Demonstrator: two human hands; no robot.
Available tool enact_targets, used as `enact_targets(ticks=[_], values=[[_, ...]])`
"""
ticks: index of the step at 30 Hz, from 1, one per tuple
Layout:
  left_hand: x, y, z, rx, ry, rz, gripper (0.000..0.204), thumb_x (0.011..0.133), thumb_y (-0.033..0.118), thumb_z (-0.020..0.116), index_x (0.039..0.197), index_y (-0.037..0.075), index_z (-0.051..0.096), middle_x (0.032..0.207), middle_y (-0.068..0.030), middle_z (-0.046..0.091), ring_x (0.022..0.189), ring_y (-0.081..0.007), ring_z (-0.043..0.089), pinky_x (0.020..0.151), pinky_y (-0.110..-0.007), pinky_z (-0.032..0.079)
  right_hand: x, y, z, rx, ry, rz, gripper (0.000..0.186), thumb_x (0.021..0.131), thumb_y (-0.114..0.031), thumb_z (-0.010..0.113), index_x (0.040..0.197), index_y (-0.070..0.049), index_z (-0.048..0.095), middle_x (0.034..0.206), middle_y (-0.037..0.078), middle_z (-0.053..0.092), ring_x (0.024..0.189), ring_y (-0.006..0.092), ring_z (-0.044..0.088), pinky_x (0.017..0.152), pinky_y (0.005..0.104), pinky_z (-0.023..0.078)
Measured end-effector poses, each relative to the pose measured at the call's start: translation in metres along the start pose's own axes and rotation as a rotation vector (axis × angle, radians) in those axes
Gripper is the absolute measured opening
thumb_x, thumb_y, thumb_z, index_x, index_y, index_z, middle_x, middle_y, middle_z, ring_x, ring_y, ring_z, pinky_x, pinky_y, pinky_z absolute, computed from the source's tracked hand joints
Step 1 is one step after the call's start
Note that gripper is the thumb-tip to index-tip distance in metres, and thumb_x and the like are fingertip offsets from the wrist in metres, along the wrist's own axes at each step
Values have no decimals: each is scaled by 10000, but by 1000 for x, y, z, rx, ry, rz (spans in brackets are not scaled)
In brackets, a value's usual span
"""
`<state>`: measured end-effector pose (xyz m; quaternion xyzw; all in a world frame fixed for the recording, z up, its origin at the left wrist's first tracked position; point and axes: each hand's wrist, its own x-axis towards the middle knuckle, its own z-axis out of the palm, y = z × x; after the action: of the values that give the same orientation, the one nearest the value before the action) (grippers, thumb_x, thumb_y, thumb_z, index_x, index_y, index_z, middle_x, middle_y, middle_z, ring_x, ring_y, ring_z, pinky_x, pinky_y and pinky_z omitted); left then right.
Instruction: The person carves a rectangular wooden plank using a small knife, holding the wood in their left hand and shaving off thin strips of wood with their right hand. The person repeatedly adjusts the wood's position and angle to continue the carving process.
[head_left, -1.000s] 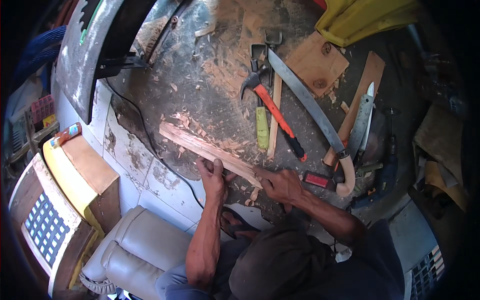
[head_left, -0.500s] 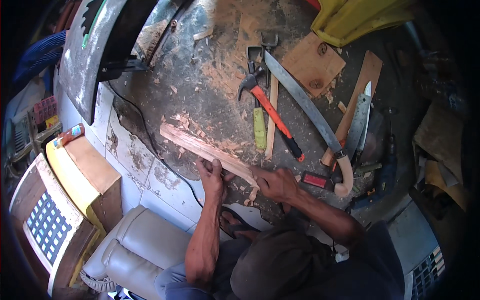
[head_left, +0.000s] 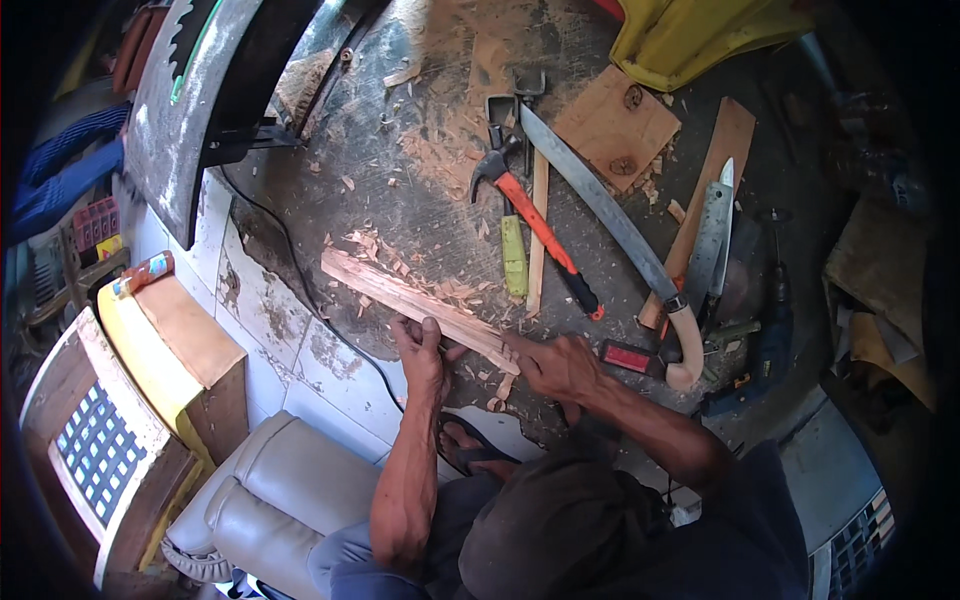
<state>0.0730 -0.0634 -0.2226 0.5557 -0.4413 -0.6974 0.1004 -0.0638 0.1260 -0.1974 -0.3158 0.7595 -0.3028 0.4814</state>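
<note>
A long, pale reddish strip of wood [head_left: 400, 296] lies slanting in front of me, its far end to the left. Near its middle, my left hand [head_left: 424, 358] is closed on the near edge, thumb on top. My right hand [head_left: 562, 370] is closed at the strip's right end, knuckles up; whether a small tool sits in it, I cannot make out. Curled shavings [head_left: 375, 250] lie along the strip. Beyond the hands are an orange-and-black claw hammer [head_left: 528, 215] and a tool with a yellow-green handle [head_left: 514, 258]. A long curved machete [head_left: 605, 205] with a pale wooden handle lies farther right.
Knives [head_left: 712, 240] rest by a board [head_left: 732, 135] at right, near a red block [head_left: 630, 357] and a blue power drill [head_left: 775, 345]. A square wooden piece [head_left: 625, 125] lies farther back. A black cable [head_left: 285, 235] crosses the left. A grey padded seat [head_left: 300, 470] stands near left.
The view has shifted slightly, so the tools appear a little more to the left. My right hand has moved very slightly at the wood's end. More blue cloth shows at far left.
</note>
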Motion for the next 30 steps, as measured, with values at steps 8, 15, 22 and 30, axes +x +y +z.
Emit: enact_targets(ticks=[8,15,22,30], values=[[-3,-6,3,-6,-4,-3,445,1022,278,647,1317,116,355,1209,-88,579,1006,-227,669,698,-430,678,11,8,15,-48,14,17,417,951,-283,555,1355,-219,637,695,243,677,639,451,691,658,583,567],[6,-6,-7,-9,-47,6,435,1028,261,639,1311,117,341,1221,-113,569,1010,-249,672,723,-461,680,17,-9,8,-60,-1,-7,430,959,-252,494,1366,-248,633,747,235,692,689,457,694,676,591,565],[0,-5,2,-55,-45,6,392,1043,228,605,1306,106,340,1192,-134,586,1004,-255,677,706,-454,681,24,-13,8,-42,-29,9,452,953,-262,510,1393,-239,611,721,255,677,676,462,698,686,595,567],[1,0,1,-5,-23,-19,425,1035,234,614,1326,106,331,1179,-114,559,1092,-274,654,729,-450,678,29,-21,6,-76,-7,-15,439,951,-278,550,1378,-215,632,651,222,660,595,405,692,612,561,570]])
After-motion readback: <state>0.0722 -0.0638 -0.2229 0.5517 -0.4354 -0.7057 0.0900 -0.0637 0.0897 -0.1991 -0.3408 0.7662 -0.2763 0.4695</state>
